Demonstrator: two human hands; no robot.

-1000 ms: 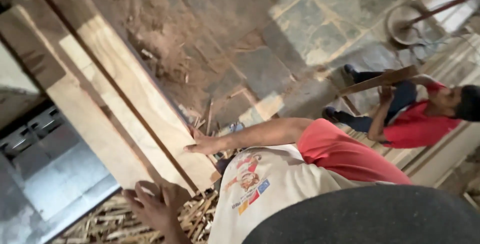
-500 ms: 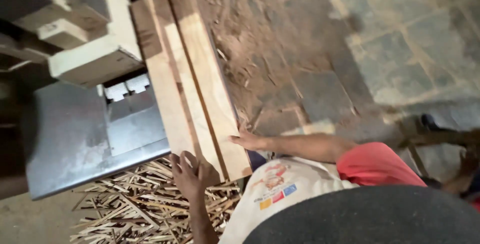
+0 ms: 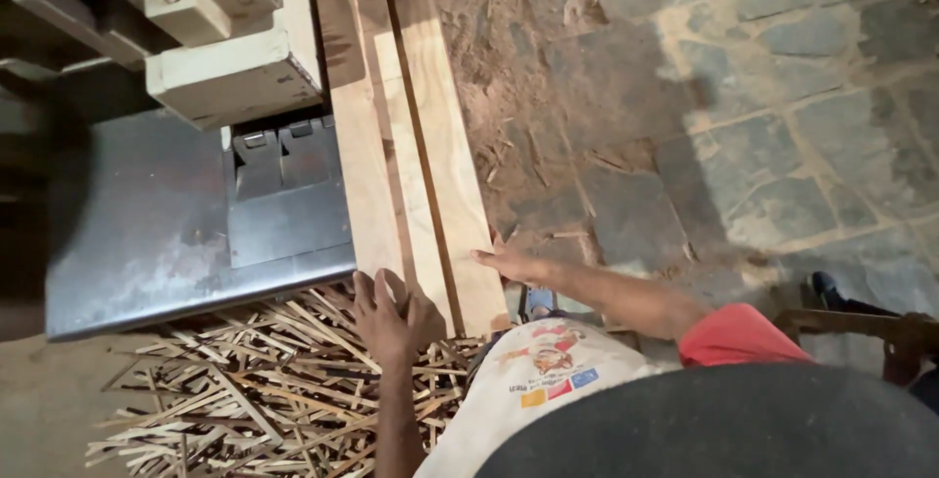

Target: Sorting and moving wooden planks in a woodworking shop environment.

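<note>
Beside the grey machine table (image 3: pixel 147 243), pale planks (image 3: pixel 411 145) are being steadied, running from 6 toward 12 o'clock. Their near end is being pressed by the left hand (image 3: pixel 391 317), fingers spread, while the right hand (image 3: pixel 509 263) is being laid flat at their 3 o'clock edge. Offcut strips (image 3: pixel 245 380) are being left piled at 7 o'clock.

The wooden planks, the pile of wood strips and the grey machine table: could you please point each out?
wooden planks (image 3: pixel 430 145), head view, on the middle of the right-hand board.
pile of wood strips (image 3: pixel 245 380), head view, on the heap's centre.
grey machine table (image 3: pixel 137 233), head view, on its flat metal top.
</note>
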